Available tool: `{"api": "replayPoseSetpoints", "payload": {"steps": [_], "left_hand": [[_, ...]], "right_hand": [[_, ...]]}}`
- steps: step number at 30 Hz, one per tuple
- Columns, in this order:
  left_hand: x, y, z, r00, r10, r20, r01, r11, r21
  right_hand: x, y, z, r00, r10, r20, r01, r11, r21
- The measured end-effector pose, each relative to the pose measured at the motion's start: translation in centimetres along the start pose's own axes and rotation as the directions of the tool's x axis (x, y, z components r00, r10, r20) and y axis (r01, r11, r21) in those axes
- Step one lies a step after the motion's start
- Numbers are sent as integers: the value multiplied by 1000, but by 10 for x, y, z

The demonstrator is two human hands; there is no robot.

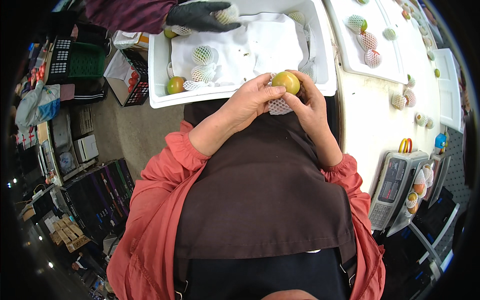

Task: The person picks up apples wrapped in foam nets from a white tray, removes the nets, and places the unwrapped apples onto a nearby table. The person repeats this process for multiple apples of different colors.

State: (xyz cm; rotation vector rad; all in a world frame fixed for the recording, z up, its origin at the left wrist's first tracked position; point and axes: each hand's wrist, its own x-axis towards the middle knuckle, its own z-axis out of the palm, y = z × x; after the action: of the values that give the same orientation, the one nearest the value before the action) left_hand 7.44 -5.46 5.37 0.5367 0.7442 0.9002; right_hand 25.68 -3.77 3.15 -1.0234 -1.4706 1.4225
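Between my left hand [255,92] and my right hand [309,103] is a greenish-orange tomato [287,80], gripped by the fingers and thumbs of both. A white foam net sleeve [279,107] hangs just under it, and its upper part is hidden by my fingers. Both hands are over the near rim of a white foam box [240,93]. Inside the box, at the left, lie tomatoes in foam nets [203,55] and a bare red-green tomato [176,85]. A white sheet [240,48] covers much of the box's bottom.
Another person's black-gloved hand [202,17] holds a netted fruit [227,15] over the box. At right, a white table [360,112] bears a foam lid [390,56] with netted tomatoes and a digital scale [393,187]. A black crate [137,75] stands left of the box.
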Motion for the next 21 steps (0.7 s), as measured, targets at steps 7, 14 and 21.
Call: {"api": "replayPoseSetpoints", "payload": {"steps": [7,14,21], "left_hand": [[0,0,-6,997,24,69,-24,1000,-6],[0,5,-7,997,18,82,-13,998,-65],[-4,7,-6,987,-72,147,80,996,-49]], "right_hand": [[0,-1,-3,998,-39,40,45,989,-142],[3,-7,-12,996,63,-56,-59,995,80],[1,-14,-13,939,318,130,-341,812,474]]}}
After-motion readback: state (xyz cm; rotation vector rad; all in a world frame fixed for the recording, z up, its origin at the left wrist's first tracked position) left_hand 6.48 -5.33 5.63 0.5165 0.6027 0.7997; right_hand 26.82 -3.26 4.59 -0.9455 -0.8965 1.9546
